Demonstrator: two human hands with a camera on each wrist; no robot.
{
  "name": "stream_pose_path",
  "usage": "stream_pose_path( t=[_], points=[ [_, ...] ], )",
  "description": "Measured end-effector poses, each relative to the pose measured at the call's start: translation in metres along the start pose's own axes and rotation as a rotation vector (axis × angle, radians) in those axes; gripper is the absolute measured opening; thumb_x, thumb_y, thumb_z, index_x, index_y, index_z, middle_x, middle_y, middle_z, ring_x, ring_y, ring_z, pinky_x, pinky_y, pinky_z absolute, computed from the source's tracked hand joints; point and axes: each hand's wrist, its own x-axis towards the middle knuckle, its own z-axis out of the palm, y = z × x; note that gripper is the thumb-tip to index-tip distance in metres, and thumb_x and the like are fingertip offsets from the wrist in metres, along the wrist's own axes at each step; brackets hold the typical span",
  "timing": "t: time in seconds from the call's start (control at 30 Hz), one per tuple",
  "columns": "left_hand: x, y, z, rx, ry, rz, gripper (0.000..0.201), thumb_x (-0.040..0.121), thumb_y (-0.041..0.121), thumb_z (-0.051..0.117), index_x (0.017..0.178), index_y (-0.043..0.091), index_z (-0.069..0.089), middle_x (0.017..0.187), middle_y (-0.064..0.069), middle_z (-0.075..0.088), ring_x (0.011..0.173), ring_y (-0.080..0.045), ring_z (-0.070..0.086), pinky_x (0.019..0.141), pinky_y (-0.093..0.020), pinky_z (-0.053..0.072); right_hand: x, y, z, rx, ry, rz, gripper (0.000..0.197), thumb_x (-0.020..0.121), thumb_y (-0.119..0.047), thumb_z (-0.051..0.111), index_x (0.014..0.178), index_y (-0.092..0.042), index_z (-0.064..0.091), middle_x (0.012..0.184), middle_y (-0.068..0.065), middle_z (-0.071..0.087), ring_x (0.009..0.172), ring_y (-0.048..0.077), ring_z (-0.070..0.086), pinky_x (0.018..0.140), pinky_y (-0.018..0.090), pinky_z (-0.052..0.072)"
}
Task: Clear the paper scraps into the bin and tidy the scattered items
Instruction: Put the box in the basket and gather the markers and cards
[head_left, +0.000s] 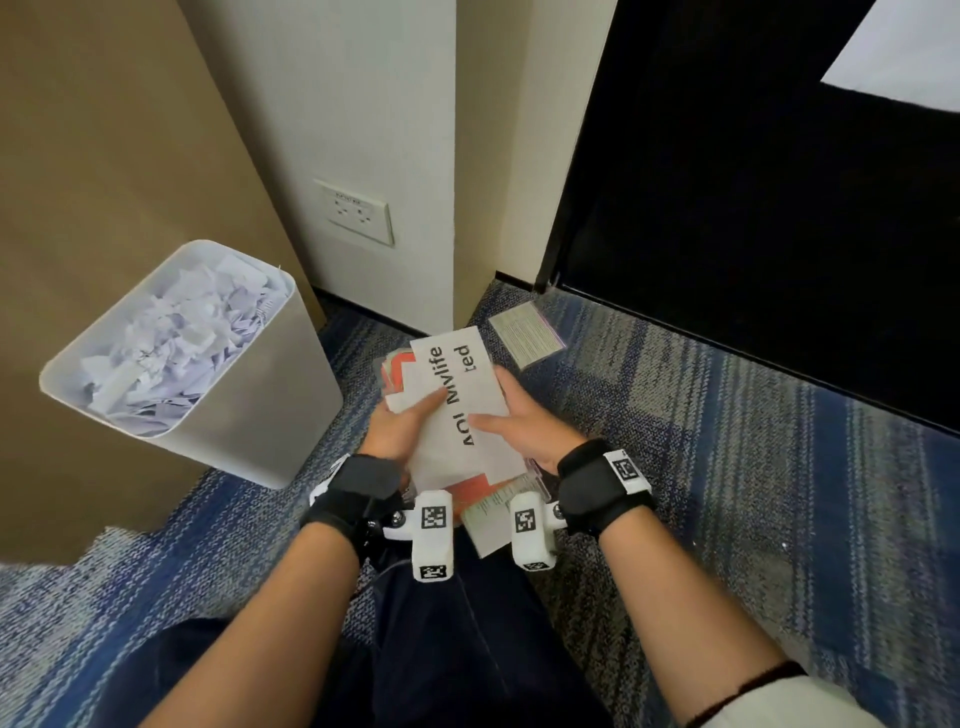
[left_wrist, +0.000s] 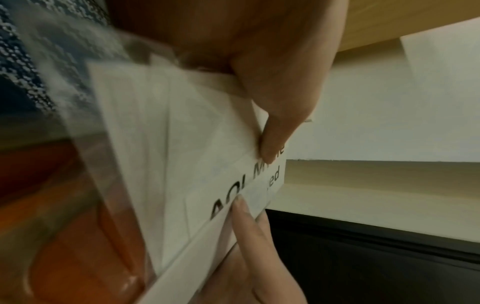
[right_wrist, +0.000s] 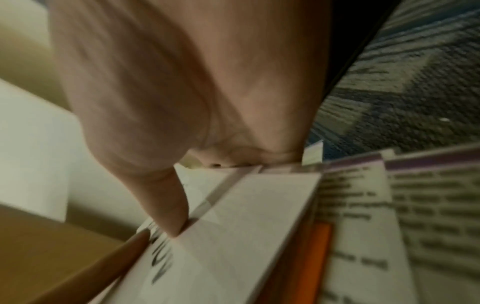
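A stack of cards and leaflets (head_left: 457, 395), topped by a white card with large black letters, is held above the carpet between both hands. My left hand (head_left: 402, 423) grips its left edge, thumb on top (left_wrist: 275, 127). My right hand (head_left: 519, 423) holds the right edge, thumb lying across the white card (right_wrist: 171, 205). Orange sheets (head_left: 470, 491) and a printed leaflet (right_wrist: 363, 216) stick out under the white card (left_wrist: 207, 164). A white bin (head_left: 270, 410) heaped with paper scraps (head_left: 171, 343) stands at the left.
One printed card in a clear sleeve (head_left: 527, 332) lies on the blue patterned carpet (head_left: 727, 441) near the wall corner. A wall socket (head_left: 356, 210) is behind. A brown panel (head_left: 104, 156) is left of the bin, a black door (head_left: 753, 208) at right.
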Motion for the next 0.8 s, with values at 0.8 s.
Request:
stream_pose_path(
  t=[0.8],
  points=[
    [0.125, -0.008, -0.023, 0.175, 0.273, -0.102, 0.042, 0.078, 0.003, 0.078, 0.118, 0.002, 0.063, 0.113, -0.008, 0.066, 0.101, -0.026, 0.065, 0.075, -0.031, 0.05, 0.173, 0.089, -0.121, -0.774, 0.392, 0.404, 0.077, 0.089, -0.048, 0.065, 0.149, -0.011, 0.033, 0.151, 0.014, 0.038, 0.134, 0.035, 0.042, 0.109, 0.043, 0.039]
  ],
)
